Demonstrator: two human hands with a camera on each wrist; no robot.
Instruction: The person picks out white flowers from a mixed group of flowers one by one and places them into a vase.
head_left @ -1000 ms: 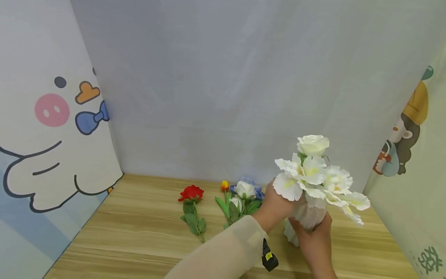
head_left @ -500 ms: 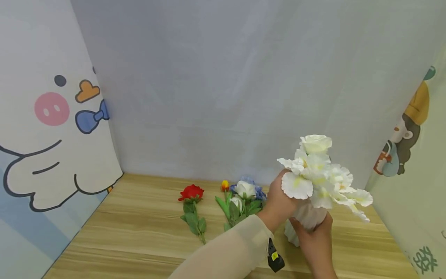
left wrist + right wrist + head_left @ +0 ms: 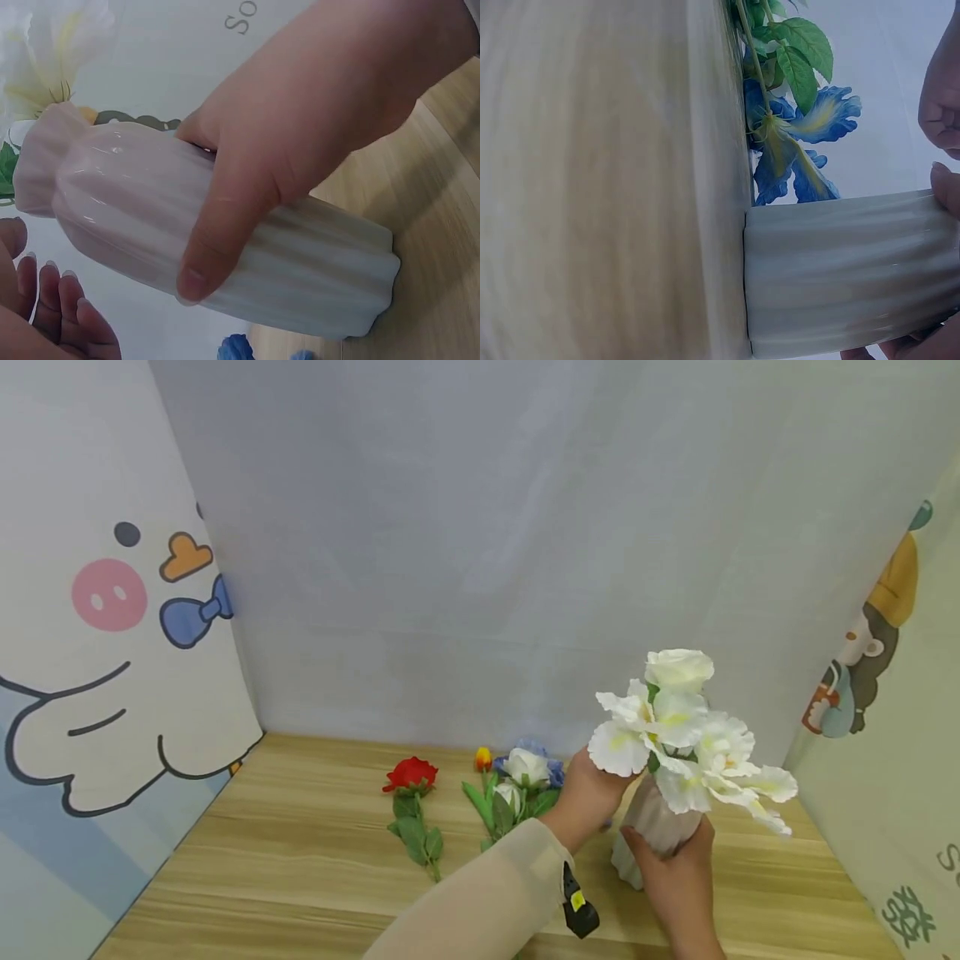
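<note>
A white fluted vase (image 3: 658, 825) stands on the wooden table (image 3: 315, 868), its base on the tabletop in both wrist views. My right hand (image 3: 682, 872) grips the vase's body, with the thumb (image 3: 214, 247) across its near side in the left wrist view. White ruffled iris-like flowers (image 3: 678, 714) and a white rose (image 3: 679, 670) rise from its mouth. My left hand (image 3: 588, 797) is beside the neck, just under the petals, partly hidden by them in the head view. In the left wrist view its loosely bent fingers (image 3: 49, 300) hold nothing.
Left of the vase lie white roses (image 3: 527, 767), an orange-yellow tulip (image 3: 483, 758) and blue ruffled flowers (image 3: 810, 120). A red rose (image 3: 411, 774) lies farther left. A grey-white cloth backdrop (image 3: 465, 568) closes off the back, with printed panels at both sides.
My left hand shifted slightly right and up, then back left and down. The white flowers swayed right and back left, and more of the vase's neck shows. My right hand keeps its grip.
</note>
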